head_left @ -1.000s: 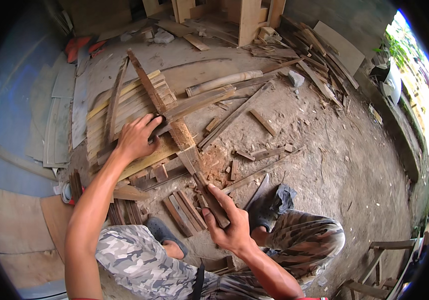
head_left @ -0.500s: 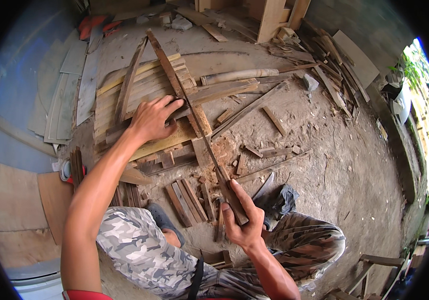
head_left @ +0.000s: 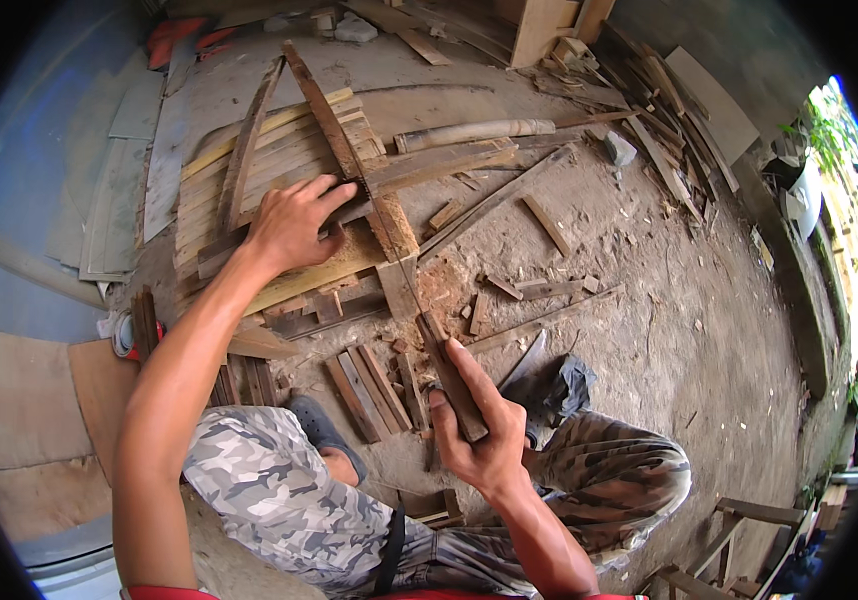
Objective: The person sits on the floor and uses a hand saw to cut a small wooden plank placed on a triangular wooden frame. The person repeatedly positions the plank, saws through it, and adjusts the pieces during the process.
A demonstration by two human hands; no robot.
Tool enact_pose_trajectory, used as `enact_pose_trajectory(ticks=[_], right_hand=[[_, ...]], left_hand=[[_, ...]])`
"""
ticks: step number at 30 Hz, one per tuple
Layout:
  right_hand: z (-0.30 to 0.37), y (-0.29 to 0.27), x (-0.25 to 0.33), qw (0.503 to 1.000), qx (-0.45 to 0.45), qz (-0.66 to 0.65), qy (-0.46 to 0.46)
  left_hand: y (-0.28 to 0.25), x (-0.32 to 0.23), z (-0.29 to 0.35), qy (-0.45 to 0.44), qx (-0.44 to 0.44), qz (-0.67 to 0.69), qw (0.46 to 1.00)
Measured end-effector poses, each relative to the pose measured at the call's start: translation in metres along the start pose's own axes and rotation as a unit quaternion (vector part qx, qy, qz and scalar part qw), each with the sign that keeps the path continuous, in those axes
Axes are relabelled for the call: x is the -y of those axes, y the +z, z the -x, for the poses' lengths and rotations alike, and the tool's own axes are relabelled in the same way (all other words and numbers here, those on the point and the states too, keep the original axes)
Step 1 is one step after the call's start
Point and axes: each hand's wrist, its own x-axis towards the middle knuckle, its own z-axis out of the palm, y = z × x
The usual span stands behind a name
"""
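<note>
A long narrow wooden strip (head_left: pixel 349 150) lies slanted across a stack of pale slats (head_left: pixel 249 170) on the dirt ground. My left hand (head_left: pixel 294 220) presses down on the strip and stack, fingers spread toward a dark toothed blade edge (head_left: pixel 354 190). My right hand (head_left: pixel 474 440) is closed around a dark wooden tool handle (head_left: pixel 449 375) that points up along the strip. The tool looks like a hand saw, but most of its blade is hard to make out. I am squatting, with camouflage trousers (head_left: pixel 259 470) and a dark sandal (head_left: pixel 319 430) below.
Short wood offcuts (head_left: pixel 369 385) lie by my feet, and more scraps (head_left: pixel 549 225) are scattered to the right. A round pole (head_left: pixel 474 132) lies behind the stack. Plywood sheets (head_left: pixel 19 400) are on the left, stacked timber (head_left: pixel 649 80) at the back right, a wooden frame (head_left: pixel 739 520) at the lower right.
My left hand has slid forward on the strip, fingers now reaching toward the blade. My right hand keeps its hold on the handle and has shifted a little toward me.
</note>
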Motion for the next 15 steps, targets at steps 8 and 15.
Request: enact_pose_trajectory(ticks=[8, 15], right_hand=[[0.008, -0.015, 0.010, 0.999, 0.023, -0.019, 0.040], [-0.008, -0.005, 0.003, 0.999, 0.016, -0.038, 0.029]], left_hand=[[0.005, 0.007, -0.002, 0.016, -0.012, -0.001, 1.000], [0.007, 0.009, 0.001, 0.031, -0.037, -0.010, 0.999]])
